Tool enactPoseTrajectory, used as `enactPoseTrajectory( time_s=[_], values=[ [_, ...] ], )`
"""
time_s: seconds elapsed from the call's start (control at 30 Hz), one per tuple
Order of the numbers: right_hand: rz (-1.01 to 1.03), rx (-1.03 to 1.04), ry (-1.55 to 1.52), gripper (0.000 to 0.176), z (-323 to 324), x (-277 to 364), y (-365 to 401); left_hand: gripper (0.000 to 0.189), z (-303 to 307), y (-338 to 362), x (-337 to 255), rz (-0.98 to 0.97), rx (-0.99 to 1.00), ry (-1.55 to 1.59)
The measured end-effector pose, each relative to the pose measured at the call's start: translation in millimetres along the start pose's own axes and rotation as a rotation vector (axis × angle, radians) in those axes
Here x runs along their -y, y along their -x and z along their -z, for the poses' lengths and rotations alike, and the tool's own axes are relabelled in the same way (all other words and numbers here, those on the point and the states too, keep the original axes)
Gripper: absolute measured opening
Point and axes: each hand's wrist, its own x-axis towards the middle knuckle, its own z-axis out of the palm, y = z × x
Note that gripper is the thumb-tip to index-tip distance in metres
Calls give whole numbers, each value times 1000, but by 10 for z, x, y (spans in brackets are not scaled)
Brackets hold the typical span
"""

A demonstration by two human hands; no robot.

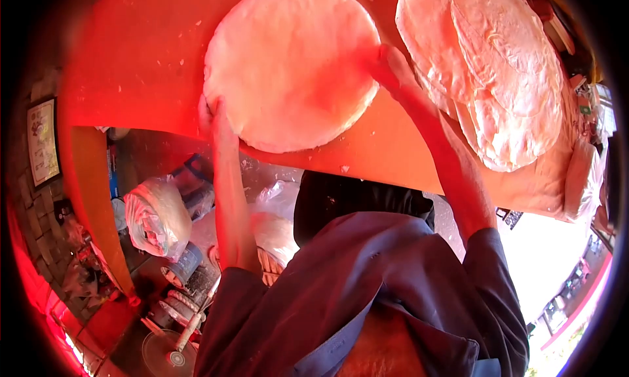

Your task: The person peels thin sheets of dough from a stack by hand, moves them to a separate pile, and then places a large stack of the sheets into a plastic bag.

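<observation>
A large round flat sheet of pale dough (288, 65) lies at the front edge of the red-lit table (144, 62), partly over that edge. My left hand (215, 115) is at its lower left rim, the thumb over the top and the other fingers mostly hidden at the edge. At the right rim, my right hand (388, 65) holds the sheet, its fingertips blurred against the dough. To the right lies a stack of thin, wrinkled, overlapping flat sheets (488, 69), close beside my right forearm.
Under the table at left are a plastic-wrapped bundle (157, 216), a blue-grey tin (183, 265) and a fan-like round object (167, 351). A dark seat (321, 203) is beneath the front edge. A plastic-covered roll (582, 180) sits at the table's right end.
</observation>
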Motion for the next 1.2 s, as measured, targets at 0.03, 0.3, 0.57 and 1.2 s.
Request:
enactPoseTrajectory(
  time_s=[0.03,0.3,0.57,1.2],
  values=[
    [55,44,82,30,-10,-48,-2,48,55,-56,107,-67,-38,-88],
    [-219,-143,-191,28,528,393,160,44,483,-154,217,-203,-161,-228],
    [134,-615,1232,48,3043,294,345,29,-371,613,-602,-383,-119,-407],
    [631,-145,1397,25,3249,295,-167,29,-3546,2063,-176,297,654,-13]
  ],
)
